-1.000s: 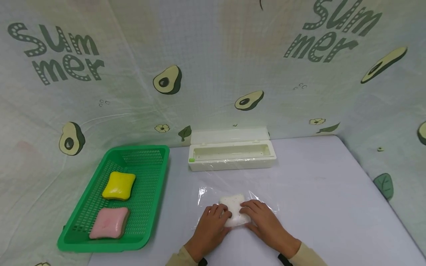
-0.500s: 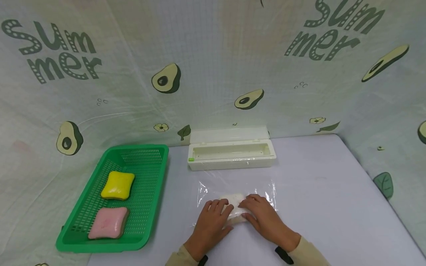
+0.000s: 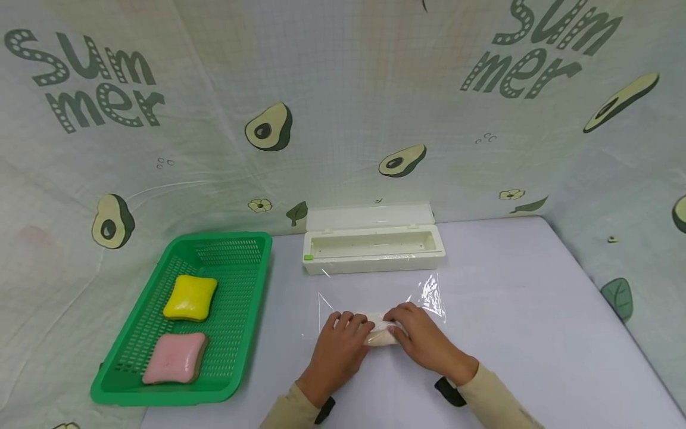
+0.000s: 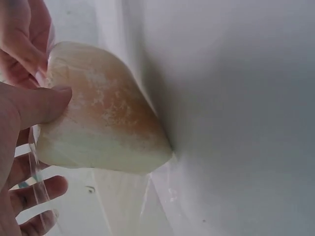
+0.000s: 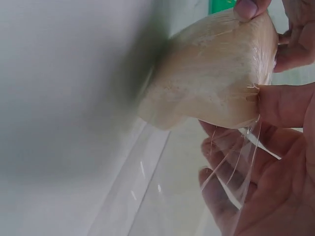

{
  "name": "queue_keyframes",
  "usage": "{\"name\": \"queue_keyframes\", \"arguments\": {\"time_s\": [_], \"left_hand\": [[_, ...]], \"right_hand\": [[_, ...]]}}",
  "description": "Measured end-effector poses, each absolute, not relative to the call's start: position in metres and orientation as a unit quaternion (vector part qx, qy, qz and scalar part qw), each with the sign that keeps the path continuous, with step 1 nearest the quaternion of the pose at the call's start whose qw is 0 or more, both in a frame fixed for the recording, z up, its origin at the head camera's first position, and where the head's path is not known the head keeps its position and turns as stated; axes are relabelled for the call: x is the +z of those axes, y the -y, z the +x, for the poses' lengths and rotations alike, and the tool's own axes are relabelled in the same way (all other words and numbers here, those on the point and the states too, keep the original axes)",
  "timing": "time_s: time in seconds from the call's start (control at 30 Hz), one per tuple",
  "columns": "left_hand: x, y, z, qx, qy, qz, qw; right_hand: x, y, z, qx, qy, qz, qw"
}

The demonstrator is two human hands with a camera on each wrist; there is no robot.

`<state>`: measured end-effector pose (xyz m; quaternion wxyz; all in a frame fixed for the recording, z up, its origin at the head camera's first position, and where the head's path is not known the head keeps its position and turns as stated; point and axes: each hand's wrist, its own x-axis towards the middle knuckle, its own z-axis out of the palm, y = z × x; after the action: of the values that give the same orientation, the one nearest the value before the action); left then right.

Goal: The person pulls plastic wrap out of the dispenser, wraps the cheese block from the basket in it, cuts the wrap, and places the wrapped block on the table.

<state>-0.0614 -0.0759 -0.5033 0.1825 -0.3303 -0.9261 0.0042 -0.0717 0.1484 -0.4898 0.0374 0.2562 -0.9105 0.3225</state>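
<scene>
A cream, pillow-shaped block (image 3: 379, 336), its exact kind unclear, is tipped up on its edge over a sheet of clear cling film (image 3: 431, 295). My left hand (image 3: 341, 345) holds its left side; in the left wrist view the left thumb (image 4: 49, 103) presses the near face. On the right side my right hand (image 3: 423, 336) grips it, with the right thumb (image 5: 283, 103) on the film-covered face in the right wrist view. Film clings tightly over that face and stretches across the right fingers. The block's far face is hidden.
A white, open-lidded box (image 3: 375, 262) stands behind the film, like a cling film dispenser. To the left lies a green basket (image 3: 249, 298) holding a yellow pillow-shaped block (image 3: 190, 298) and a pink one (image 3: 175, 358). A printed cloth hangs behind the table.
The block lay flat with its white top showing; it has tipped up and moved slightly away from me, both hands moving with it. Film is spread farther behind it.
</scene>
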Motion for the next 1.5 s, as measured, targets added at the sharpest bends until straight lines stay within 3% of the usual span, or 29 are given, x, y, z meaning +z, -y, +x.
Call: {"name": "queue_keyframes", "arguments": {"time_s": [0.23,0.37,0.63,0.73,0.9,1.17,1.5], "left_hand": [[-0.493,0.075,-0.077,-0.051,0.935,-0.321,0.144],[-0.487,0.074,-0.088,-0.062,0.940,-0.314,0.115],[-0.483,0.074,-0.108,-0.083,0.948,-0.295,0.083],[-0.482,0.075,-0.115,-0.096,0.949,-0.290,0.076],[-0.481,0.073,-0.123,-0.095,0.949,-0.287,0.091],[-0.491,0.064,-0.125,0.035,0.942,-0.276,0.189],[-0.506,0.062,-0.127,0.082,0.945,-0.261,0.177]], "right_hand": [[-0.479,-0.146,-0.085,0.335,0.914,0.229,-0.007],[-0.479,-0.143,-0.092,0.332,0.921,0.202,-0.004],[-0.487,-0.135,-0.093,0.263,0.922,0.235,0.160],[-0.490,-0.131,-0.093,0.224,0.921,0.255,0.194],[-0.496,-0.127,-0.096,0.166,0.928,0.268,0.199],[-0.501,-0.124,-0.108,0.124,0.937,0.265,0.190],[-0.509,-0.123,-0.123,0.099,0.948,0.257,0.162]]}}
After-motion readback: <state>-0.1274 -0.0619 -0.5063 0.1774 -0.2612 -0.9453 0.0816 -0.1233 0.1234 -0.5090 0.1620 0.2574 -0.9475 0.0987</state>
